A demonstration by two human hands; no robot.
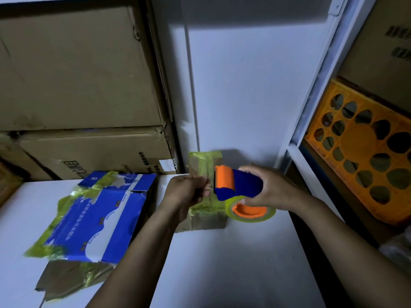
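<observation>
My right hand grips a blue and orange tape dispenser that carries a roll of yellowish tape on an orange hub. Just left of its orange roller, my left hand is curled and pinches the loose end of the tape. Both hands hover over a small cardboard box wrapped in yellowish tape, which stands on the white table close to the wall.
A flattened blue and white carton with torn yellow tape lies on the table at left. Large stacked cardboard boxes rise behind it. On the right, a white shelf frame holds an orange plastic crate.
</observation>
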